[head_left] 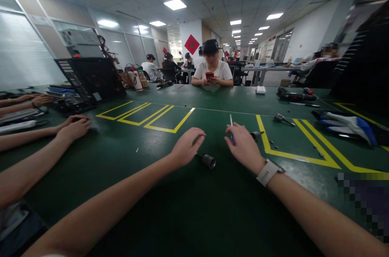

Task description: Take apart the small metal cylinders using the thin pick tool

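People are sitting along a long green workbench (170, 192) marked with yellow tape lines (146, 118) in what is looking like a factory assembly hall; hand tools (293, 95) are lying about, ceiling light panels (174, 4) are glowing overhead.

I see a thin white stick (231, 120) with a blue lower part rising upright out of my right hand (243, 147), gripped near its base over the green bench (194, 216), about midway across it. A small dark cylinder with a silvery open end (208, 161) lies on its side on the bench, just beside my left hand (186, 146), its mouth turned toward the near edge. Another small dark metal piece (256, 134) lies just right of my right hand, by a yellow line.
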Motion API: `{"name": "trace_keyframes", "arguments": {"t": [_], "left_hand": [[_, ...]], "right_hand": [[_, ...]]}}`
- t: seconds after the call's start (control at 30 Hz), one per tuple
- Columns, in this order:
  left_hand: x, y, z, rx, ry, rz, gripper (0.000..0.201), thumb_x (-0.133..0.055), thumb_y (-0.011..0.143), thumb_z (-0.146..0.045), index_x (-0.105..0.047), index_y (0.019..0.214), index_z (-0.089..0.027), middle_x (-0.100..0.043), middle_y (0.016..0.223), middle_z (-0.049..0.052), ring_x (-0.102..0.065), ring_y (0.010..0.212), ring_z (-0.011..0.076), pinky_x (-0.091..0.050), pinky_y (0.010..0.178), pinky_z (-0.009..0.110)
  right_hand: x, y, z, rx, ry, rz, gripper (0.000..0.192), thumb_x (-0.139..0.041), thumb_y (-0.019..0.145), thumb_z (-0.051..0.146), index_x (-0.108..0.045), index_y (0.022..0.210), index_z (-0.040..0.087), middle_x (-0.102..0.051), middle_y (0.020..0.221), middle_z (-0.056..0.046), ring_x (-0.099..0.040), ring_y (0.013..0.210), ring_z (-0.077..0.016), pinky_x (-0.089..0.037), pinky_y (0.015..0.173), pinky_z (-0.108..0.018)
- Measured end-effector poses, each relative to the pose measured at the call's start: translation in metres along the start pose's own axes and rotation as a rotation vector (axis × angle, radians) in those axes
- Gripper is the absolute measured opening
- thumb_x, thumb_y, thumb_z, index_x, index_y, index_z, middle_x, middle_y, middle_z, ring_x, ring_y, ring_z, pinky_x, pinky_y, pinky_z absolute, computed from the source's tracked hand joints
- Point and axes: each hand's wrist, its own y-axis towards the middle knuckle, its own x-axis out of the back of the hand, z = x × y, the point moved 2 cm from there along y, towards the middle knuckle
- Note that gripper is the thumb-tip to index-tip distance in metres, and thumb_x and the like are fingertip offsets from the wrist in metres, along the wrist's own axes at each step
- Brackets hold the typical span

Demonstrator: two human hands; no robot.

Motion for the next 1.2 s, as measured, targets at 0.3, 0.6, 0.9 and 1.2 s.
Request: {"name": "trace_keyframes", "arguments": {"t": [0.3,0.6,0.9,1.2], "left_hand": [[-0.015,-0.019,-0.035,-0.022,0.04,0.471,0.041,-0.048,0.086,-0.042,-0.051,0.12,-0.019,-0.051,0.128,0.009,-0.043,0.122,0.0233,-0.032,0.103,0.043],[-0.024,-0.02,-0.035,-0.032,-0.036,0.546,0.027,-0.059,0.079,-0.04,-0.056,0.095,-0.018,-0.048,0.125,0.009,-0.043,0.119,0.023,-0.036,0.097,0.04],[-0.03,-0.017,-0.048,-0.143,-0.126,0.629,0.02,-0.061,0.079,-0.035,-0.056,0.091,-0.019,-0.049,0.125,0.007,-0.043,0.119,0.0227,-0.033,0.1,0.04],[-0.016,-0.012,-0.036,-0.135,-0.066,0.316,0.035,-0.066,0.072,-0.043,-0.053,0.094,-0.02,-0.049,0.122,0.008,-0.04,0.117,0.0242,-0.031,0.099,0.039]], "right_hand": [[0.01,0.013,-0.081,-0.133,-0.324,0.104,0.013,-0.045,0.086,0.018,-0.055,0.094,0.018,-0.064,0.098,-0.012,-0.059,0.089,-0.0259,-0.044,0.071,-0.037],[0.038,-0.025,-0.114,-0.235,-0.435,0.131,0.022,-0.039,0.085,0.016,-0.058,0.095,0.016,-0.061,0.1,-0.014,-0.057,0.089,-0.0288,-0.044,0.065,-0.037],[0.049,-0.039,-0.122,-0.285,-0.494,0.075,0.025,-0.038,0.086,0.02,-0.061,0.097,0.015,-0.062,0.099,-0.016,-0.057,0.092,-0.0325,-0.045,0.069,-0.043],[0.055,-0.043,-0.065,-0.367,0.094,-0.262,0.038,-0.04,0.087,0.04,-0.062,0.099,0.012,-0.064,0.104,-0.018,-0.057,0.095,-0.0321,-0.044,0.08,-0.047]]}}
